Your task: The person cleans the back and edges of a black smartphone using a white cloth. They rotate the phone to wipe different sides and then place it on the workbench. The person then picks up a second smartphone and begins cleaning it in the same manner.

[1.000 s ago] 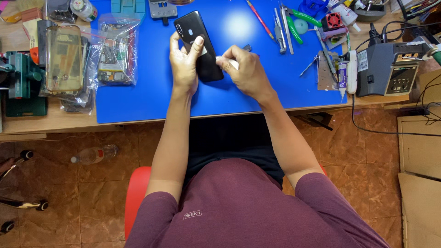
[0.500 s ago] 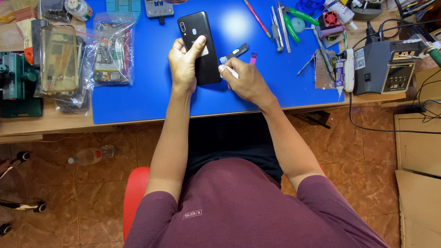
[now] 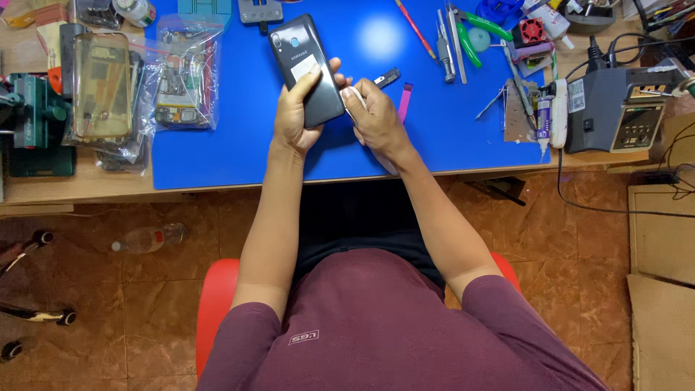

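My left hand [image 3: 295, 116] grips the black phone [image 3: 308, 71] by its sides. It looks light, stiff, slippery, breakable. My right hand [image 3: 375, 119] pinches a small white tool [image 3: 350, 95].

1. The lower end of the black phone [image 3: 305, 69] is covered by the left hand [image 3: 295, 116], so its bottom edge cannot be seen
2. The right hand [image 3: 376, 116] pinches something small and white against the phone's right edge; too little of it shows to tell what it is
3. The contents of the clear plastic bags [image 3: 181, 80] on the left of the desk [image 3: 449, 156] are blurred by glare
4. The tools along the far edge are cut off by the frame's top
5. The cardboard [image 3: 662, 289] at the right runs out of view
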